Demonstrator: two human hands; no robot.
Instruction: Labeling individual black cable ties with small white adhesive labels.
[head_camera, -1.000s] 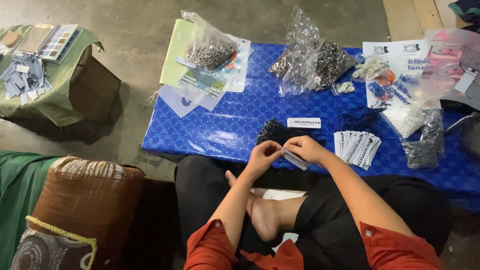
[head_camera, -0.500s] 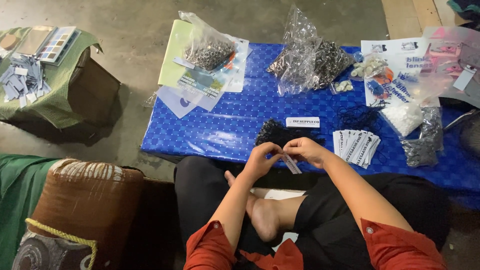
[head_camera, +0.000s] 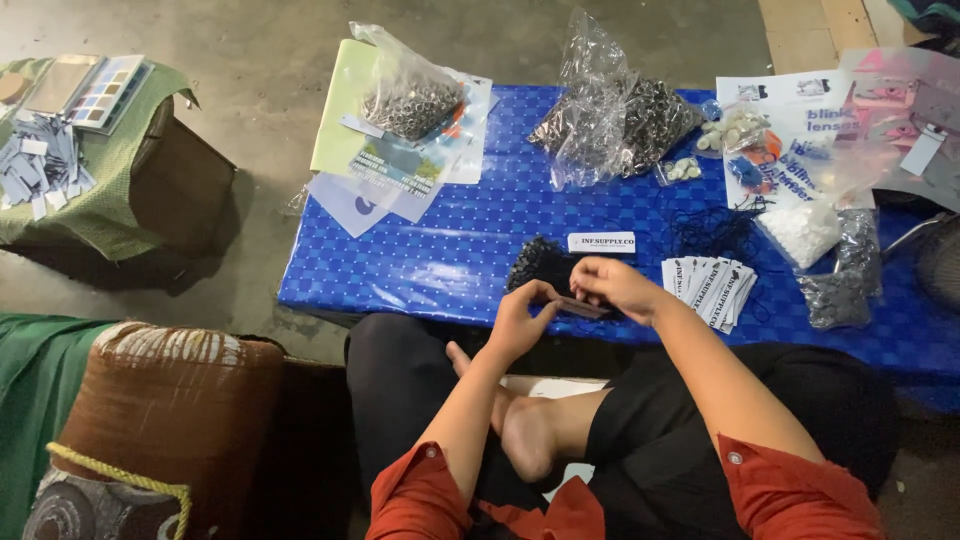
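Both hands meet at the near edge of the blue checked worktop, over the seated person's crossed legs. A small flat tag, dark as seen from here, lies between them with its long axis running left to right, its right end tipped slightly nearer. The left hand pinches the tag's left end between thumb and fingertips; the right hand curls over the right end, its grip closed on the tag too. Just beyond the hands sits a dark bundle of cords, and beside it one white printed tag lies flat, long axis left to right. To the right, a fanned stack of white tags rests near the edge. Further off, a clear bag of small metal rings sits on papers at the far left, a crumpled clear bag of dark metal pieces stands in the far middle, and a small bag of white pieces and another of dark grey bits lie at the right. Whether these bags are tied or open cannot be told.
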